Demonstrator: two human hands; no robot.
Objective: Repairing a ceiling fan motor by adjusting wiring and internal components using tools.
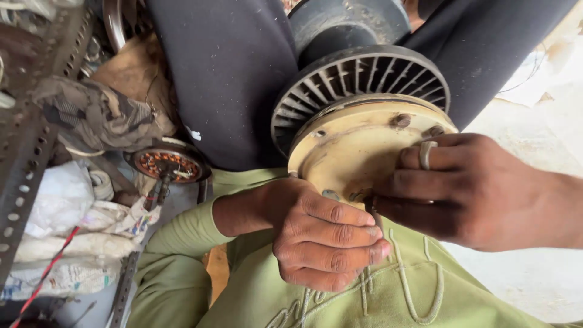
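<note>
A fan motor rests between my dark-trousered legs, with a cream metal cover plate [352, 143] facing me and a black finned ring [340, 76] behind it. Two bolt heads [401, 120] sit near the plate's upper right rim. My left hand [322, 240], coming out of a green sleeve, is curled into a fist against the plate's lower edge; what its fingers enclose is hidden. My right hand [473, 191], with a ring on one finger, grips the plate's right side. A small dark part [370, 209] shows between the two hands.
A round stator with copper windings [169, 163] lies at the left. Farther left stand a slotted metal rack [24, 152], a rumpled cloth [97, 112], white bags [61, 200] and a red wire [45, 273]. A pale floor [534, 91] shows at the right.
</note>
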